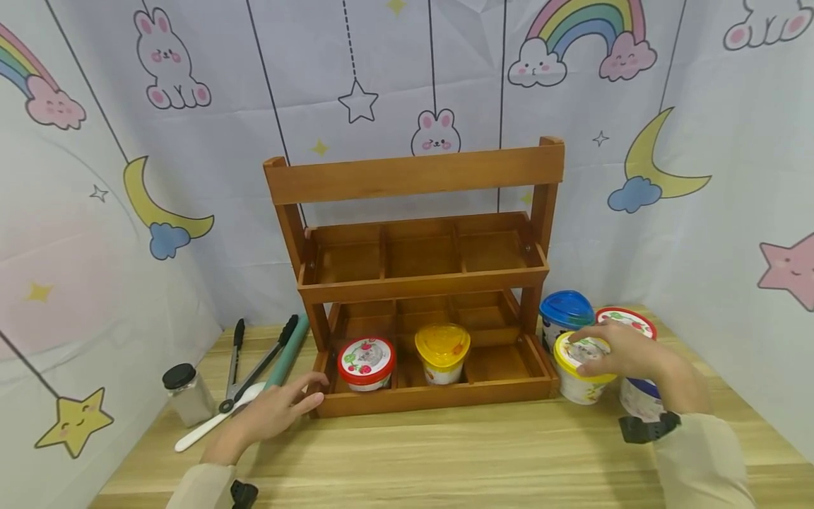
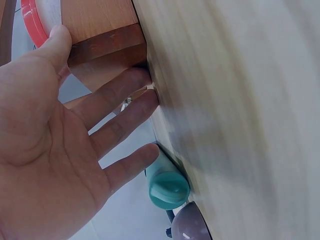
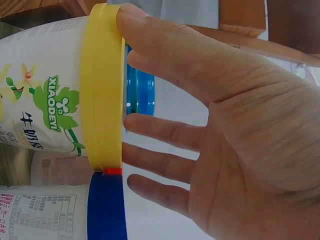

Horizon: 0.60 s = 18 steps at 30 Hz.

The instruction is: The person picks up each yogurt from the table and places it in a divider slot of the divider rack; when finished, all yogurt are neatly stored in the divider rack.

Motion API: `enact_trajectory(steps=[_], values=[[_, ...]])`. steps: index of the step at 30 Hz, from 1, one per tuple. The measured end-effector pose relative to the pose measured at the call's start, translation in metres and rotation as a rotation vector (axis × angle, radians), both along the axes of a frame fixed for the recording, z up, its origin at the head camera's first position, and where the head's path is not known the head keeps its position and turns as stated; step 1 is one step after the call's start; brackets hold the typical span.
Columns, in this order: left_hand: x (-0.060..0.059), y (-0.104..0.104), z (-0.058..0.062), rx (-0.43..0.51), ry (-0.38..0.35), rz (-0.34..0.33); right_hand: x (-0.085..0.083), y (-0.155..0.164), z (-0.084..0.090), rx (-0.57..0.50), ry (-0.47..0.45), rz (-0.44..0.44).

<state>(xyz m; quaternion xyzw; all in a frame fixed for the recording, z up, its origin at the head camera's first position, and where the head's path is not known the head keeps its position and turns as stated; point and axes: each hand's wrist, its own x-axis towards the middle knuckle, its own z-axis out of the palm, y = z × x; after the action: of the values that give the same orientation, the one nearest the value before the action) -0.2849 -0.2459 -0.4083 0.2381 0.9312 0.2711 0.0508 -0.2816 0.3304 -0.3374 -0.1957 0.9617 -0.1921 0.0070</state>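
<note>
On the right, my right hand [image 1: 626, 348] reaches over a white ice-cream tub [image 1: 581, 389] with a round yellow lid [image 3: 102, 90]. The thumb is at the lid's rim and the other fingers extend across its top. My left hand [image 1: 273, 411] is at the front left corner of a two-tier wooden rack [image 1: 439, 397], its fingers spread and its thumb against the wood [image 2: 100, 22]. In the rack's lower front row sit a red-lidded tub [image 1: 366, 359] at the left and a cup with a domed yellow lid [image 1: 442, 348] in the middle.
A blue-lidded tub [image 1: 566, 309], a red-lidded tub [image 1: 626, 319] and a tub with a dark blue lid [image 1: 639, 399] crowd round the right hand. On the left lie tongs [image 1: 263, 367], a white spoon [image 1: 203, 431], a teal stick-like item [image 1: 289, 353] and a black-capped jar [image 1: 189, 399].
</note>
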Motion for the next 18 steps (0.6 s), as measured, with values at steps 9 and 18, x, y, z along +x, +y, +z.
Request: enact_trajectory(steps=[9,18], values=[[0.0005,0.0007,0.0005,0.004,0.004,-0.001,-0.0015,0.0004,-0.0024,0.04,-0.058,-0.029],[-0.0001,0.0006,-0.0002,0.003,0.004,0.007,-0.0017,-0.0013,-0.0032,0.046,-0.078,-0.032]])
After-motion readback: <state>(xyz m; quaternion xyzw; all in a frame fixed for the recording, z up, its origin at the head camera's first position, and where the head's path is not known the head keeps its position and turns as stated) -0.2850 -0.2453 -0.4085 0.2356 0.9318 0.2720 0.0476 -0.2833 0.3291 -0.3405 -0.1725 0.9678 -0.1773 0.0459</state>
